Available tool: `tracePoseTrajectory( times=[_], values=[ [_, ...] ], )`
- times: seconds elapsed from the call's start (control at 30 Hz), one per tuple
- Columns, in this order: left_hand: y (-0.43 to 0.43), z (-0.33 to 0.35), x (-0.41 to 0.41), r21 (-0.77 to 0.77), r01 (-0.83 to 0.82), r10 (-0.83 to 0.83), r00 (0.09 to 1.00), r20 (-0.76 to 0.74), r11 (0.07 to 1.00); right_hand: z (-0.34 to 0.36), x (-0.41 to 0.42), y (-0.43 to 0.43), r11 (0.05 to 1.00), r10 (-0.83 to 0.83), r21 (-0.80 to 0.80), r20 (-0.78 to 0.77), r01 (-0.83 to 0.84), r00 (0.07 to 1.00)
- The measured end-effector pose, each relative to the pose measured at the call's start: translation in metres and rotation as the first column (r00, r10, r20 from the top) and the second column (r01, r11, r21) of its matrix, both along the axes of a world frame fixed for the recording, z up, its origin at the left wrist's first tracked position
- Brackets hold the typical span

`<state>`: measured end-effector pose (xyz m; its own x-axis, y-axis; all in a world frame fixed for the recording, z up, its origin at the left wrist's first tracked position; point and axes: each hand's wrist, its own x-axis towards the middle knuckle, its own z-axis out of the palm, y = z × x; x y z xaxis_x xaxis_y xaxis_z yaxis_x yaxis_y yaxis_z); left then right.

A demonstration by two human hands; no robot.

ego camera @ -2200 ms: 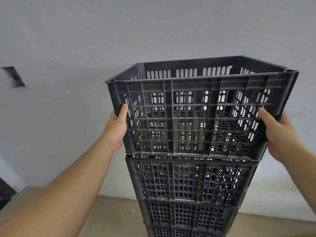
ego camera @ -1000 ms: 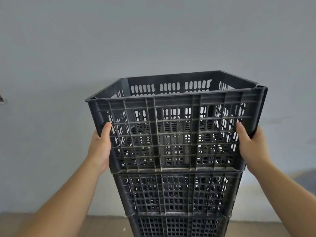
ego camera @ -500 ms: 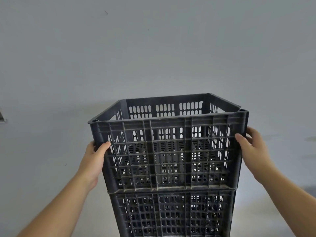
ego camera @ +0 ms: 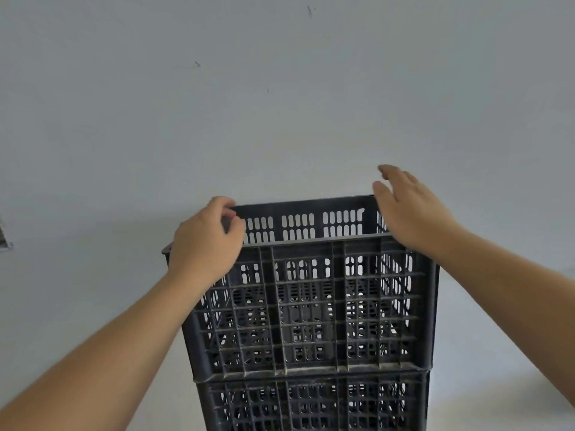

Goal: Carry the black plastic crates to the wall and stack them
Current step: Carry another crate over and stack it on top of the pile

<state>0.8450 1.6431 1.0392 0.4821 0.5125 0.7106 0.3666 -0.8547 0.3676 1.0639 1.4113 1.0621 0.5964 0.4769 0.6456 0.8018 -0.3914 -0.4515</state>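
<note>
A black slatted plastic crate [ego camera: 311,306] sits squarely on top of another black crate [ego camera: 314,402] in a stack against the grey wall [ego camera: 280,104]. My left hand [ego camera: 207,241] is over the top crate's front left corner, fingers curled toward the far rim; whether it grips the rim I cannot tell. Over the back right corner hovers my right hand [ego camera: 410,209], fingers spread, holding nothing. The lower part of the stack is cut off by the frame's bottom edge.
The plain grey wall fills the view behind the stack. A small dark fixture [ego camera: 4,237] is on the wall at the far left edge. A strip of pale floor or wall base [ego camera: 497,353] shows to the right of the crates.
Both hands have left the top crate's sides and risen to its rim. The crate stays settled on the stack. The view has tilted upward.
</note>
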Motion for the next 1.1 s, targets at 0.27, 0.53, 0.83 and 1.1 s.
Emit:
tracePoseTrajectory(
  times=[0.27, 0.53, 0.83, 1.1],
  values=[
    [-0.017, 0.025, 0.061, -0.155, 0.069, -0.148, 0.799, -0.583, 0.986, 0.008, -0.02, 0.053, 0.849, 0.039, -0.522, -0.083, -0.077, 0.996],
    [-0.02, 0.029, 0.092, -0.062, 0.056, -0.083, 0.626, -0.776, 0.997, -0.004, -0.002, 0.082, 0.728, -0.002, -0.677, -0.155, -0.104, 0.988],
    [-0.014, 0.018, 0.102, -0.002, 0.082, -0.042, 0.495, -0.868, 0.997, -0.006, 0.003, 0.088, 0.644, 0.061, -0.741, -0.199, -0.191, 0.978],
    [-0.013, 0.013, 0.1, 0.042, 0.135, -0.035, 0.519, -0.854, 0.99, -0.008, 0.003, 0.091, 0.643, 0.075, -0.738, -0.207, -0.206, 0.976]
  ],
)
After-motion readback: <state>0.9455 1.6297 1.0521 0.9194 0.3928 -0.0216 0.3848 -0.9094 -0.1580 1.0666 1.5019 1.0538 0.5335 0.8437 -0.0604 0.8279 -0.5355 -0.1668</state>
